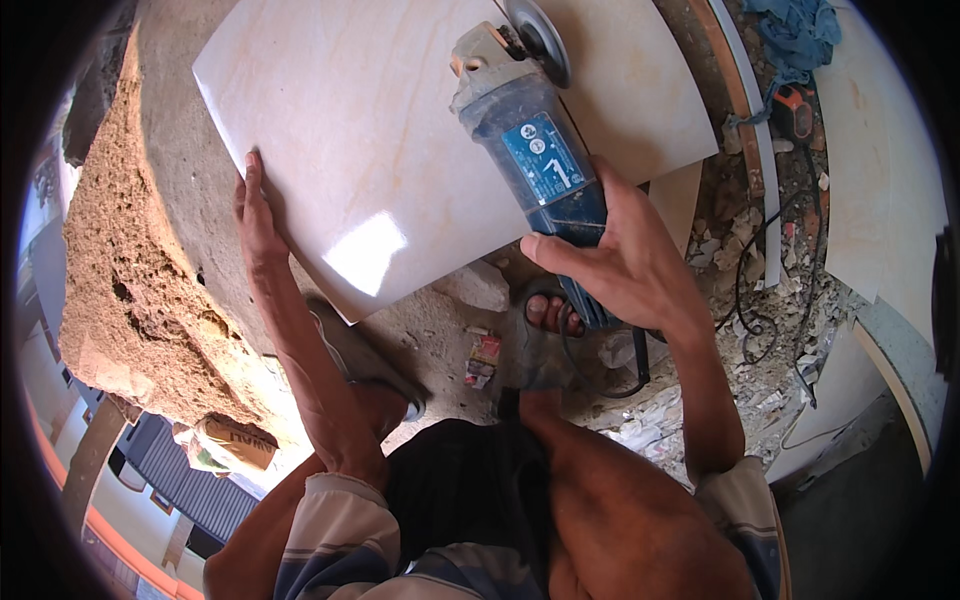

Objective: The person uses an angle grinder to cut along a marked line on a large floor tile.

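Note:
My right hand is wrapped round the body of a blue angle grinder with a dusty grey gear head. Its thin metal disc is at the far end, over the tile's far part; whether it touches or spins I cannot tell. Beneath lies a large glossy cream tile with faint tan veins and a bright glare patch. My left hand grips the tile's left edge, fingers pointing away from me and partly hidden at the rim. The grinder's black cord hangs from its rear end near my foot.
A sand heap rises at left beside a torn bag. Between my feet lies a small red pack, near a stone chunk. Rubble, loose cord, an orange-black tool, a blue cloth and another pale tile are at right.

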`<state>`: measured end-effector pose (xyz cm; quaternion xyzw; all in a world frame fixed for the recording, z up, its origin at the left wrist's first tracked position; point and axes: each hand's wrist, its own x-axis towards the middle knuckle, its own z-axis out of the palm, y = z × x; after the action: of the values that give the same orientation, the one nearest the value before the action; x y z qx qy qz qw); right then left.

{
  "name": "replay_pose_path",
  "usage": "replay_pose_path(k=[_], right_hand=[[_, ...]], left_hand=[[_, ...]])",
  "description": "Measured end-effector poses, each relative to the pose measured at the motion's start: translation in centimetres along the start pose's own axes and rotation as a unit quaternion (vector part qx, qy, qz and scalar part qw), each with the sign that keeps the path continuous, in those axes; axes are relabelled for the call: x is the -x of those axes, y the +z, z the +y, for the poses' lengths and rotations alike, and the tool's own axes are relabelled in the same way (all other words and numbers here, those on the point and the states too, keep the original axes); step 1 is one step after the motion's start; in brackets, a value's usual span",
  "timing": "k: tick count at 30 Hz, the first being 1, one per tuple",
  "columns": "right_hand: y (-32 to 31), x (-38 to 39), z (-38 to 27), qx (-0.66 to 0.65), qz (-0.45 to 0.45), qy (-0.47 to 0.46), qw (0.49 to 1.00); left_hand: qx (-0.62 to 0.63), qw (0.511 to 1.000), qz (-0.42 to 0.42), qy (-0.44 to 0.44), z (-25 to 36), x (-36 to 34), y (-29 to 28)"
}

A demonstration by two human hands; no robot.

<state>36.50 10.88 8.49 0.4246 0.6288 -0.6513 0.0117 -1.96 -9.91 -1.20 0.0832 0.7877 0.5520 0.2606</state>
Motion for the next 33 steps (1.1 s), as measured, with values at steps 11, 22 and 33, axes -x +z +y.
replay_pose_path(k=[11,22,33], right_hand=[[-0.2,0.9,0.2,-0.038,-0.026,0.029,0.999],[0.1,1.4,0.0,-0.035,-0.009,0.006,0.999],[0.2,2.5,0.2,-0.07,-0.014,0.019,0.997]], left_hand=[[-0.006,0.999,0.013,-0.032,0.6,0.4,0.5],[-0.024,0.999,0.023,-0.025,1.4,1.1,1.4],[-0.015,0.999,0.026,-0.018,1.0,0.7,1.1]])
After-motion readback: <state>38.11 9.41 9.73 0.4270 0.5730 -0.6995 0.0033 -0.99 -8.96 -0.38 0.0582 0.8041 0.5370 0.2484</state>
